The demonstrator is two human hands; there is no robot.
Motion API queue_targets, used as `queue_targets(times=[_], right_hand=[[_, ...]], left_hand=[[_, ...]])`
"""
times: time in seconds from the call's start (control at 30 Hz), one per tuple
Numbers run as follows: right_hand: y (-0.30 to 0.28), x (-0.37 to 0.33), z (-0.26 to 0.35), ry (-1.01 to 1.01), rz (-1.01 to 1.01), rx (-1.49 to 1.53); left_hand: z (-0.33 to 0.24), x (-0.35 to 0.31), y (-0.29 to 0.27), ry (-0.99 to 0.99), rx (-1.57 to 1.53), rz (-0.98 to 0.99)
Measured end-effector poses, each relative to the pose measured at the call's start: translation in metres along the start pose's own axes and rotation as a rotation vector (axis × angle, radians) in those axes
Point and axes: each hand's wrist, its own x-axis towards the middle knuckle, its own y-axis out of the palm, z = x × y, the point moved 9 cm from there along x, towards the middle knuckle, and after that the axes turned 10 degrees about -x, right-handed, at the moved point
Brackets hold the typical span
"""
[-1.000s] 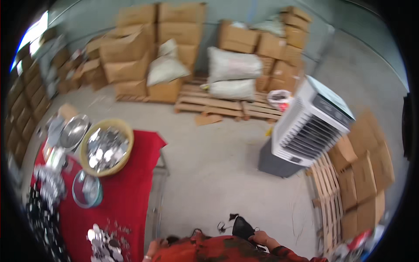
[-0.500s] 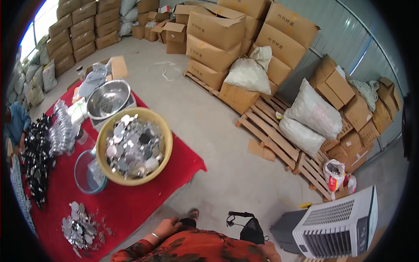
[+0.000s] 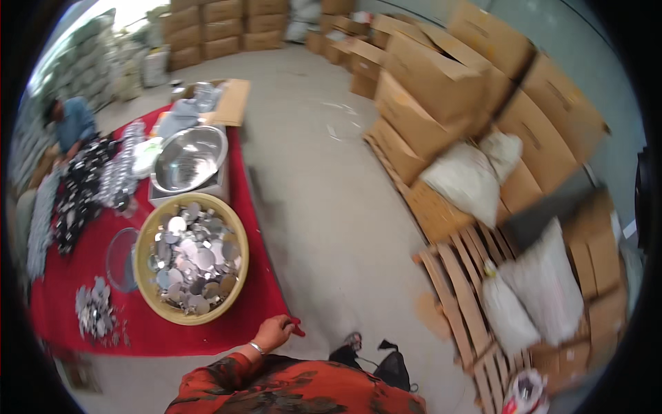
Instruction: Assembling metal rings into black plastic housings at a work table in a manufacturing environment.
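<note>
My left hand (image 3: pixel 274 331) has its fingers pinched shut on the corner of the red cloth (image 3: pixel 207 324); the right hand is out of view. I'd pull low and slow, since the yellow basin of metal discs (image 3: pixel 191 259) sits just beyond the fingers

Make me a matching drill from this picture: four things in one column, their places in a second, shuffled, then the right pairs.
Things
1. yellow basin of metal discs
2. empty steel bowl
3. wooden pallet
4. hand

Places
A. on a pale box at the far part of the red cloth
B. on the concrete floor, right, under sacks and cartons
C. at the near corner of the red cloth
D. on the red cloth, nearer than the steel bowl

Pairs: 1-D, 2-A, 3-B, 4-C
</note>
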Motion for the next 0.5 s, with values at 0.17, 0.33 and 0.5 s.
queue_targets(times=[0.17,0.33,0.5], right_hand=[[-0.065,0.195,0.022,-0.265,0.098,-0.397],[-0.128,0.397,0.044,-0.593,0.131,-0.741],[-0.208,0.452,0.196,-0.458,0.164,-0.782]], left_hand=[[0.032,0.016,0.005,-0.374,0.217,-0.306],[0.032,0.01,0.008,-0.532,0.312,-0.385],[0.045,0.026,0.02,-0.81,0.354,-0.239]])
